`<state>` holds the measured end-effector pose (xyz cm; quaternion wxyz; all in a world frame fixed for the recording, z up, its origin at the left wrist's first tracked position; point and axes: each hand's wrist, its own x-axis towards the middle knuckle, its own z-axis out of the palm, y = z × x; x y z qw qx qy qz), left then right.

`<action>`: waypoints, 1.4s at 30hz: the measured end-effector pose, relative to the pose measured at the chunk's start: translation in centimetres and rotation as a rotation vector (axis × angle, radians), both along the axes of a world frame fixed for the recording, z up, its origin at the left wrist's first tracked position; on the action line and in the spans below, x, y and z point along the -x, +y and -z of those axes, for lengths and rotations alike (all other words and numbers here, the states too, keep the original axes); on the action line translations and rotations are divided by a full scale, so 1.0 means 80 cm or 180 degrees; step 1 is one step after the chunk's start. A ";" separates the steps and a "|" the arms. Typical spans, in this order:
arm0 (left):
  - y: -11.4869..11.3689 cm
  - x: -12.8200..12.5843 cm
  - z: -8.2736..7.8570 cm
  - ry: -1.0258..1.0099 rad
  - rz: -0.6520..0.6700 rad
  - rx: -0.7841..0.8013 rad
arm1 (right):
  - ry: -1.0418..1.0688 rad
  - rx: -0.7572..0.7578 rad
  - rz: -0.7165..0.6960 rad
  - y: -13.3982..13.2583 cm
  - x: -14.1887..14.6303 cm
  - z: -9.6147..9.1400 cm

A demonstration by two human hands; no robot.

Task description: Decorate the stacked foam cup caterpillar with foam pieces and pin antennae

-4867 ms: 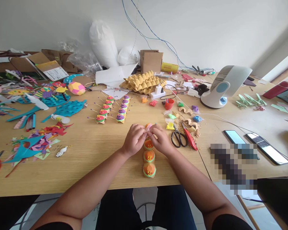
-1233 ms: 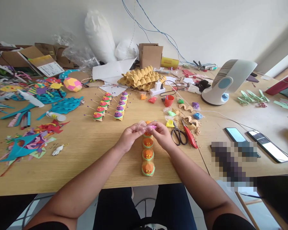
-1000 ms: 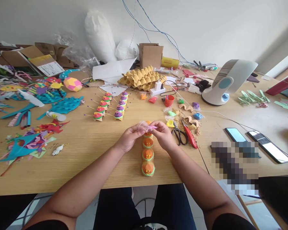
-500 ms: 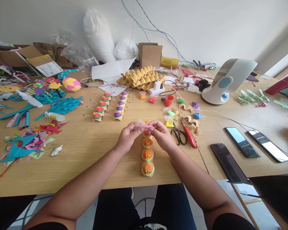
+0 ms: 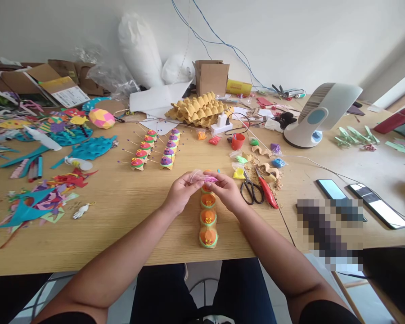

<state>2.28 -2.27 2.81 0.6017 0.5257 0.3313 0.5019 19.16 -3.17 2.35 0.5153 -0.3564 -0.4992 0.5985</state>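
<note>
My left hand [image 5: 179, 194] and my right hand [image 5: 227, 192] meet above the table, both closed with fingertips pinched on a small clear plastic bag [image 5: 209, 179] with something pink, clay-like, inside. Beneath them runs a strip of orange egg-carton cups [image 5: 208, 218], trimmed with green and with small yellow faces; its far end is partly hidden by my hands. Black-handled scissors [image 5: 253, 191] and a red-handled cutter [image 5: 267, 190] lie just right of my right hand. A small bag of yellow clay [image 5: 238, 173] is close by.
Red-and-green [image 5: 141, 154] and purple [image 5: 168, 150] cup strips with pins stand ahead left. A red cup [image 5: 237, 141], yellow egg trays [image 5: 197, 110] and small clay bags are beyond my hands. A fan [image 5: 319, 117] and phones [image 5: 378, 204] sit right; paper scraps [image 5: 37, 202] left.
My fingers have shifted slightly on the bag, and more of the pink shows between them. A blurred patch now covers one phone at the right. The strips stay put.
</note>
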 end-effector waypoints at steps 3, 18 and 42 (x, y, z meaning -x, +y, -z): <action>-0.001 0.002 0.003 0.0272 -0.0149 -0.0207 | -0.0182 -0.0057 0.0092 0.001 0.002 0.005; -0.002 0.006 0.010 0.0714 -0.0484 -0.0653 | -0.1516 -0.0959 0.0782 0.000 -0.007 -0.004; -0.007 0.001 0.002 0.0395 -0.0061 -0.0259 | -0.1410 -0.0971 0.0258 -0.003 -0.011 -0.013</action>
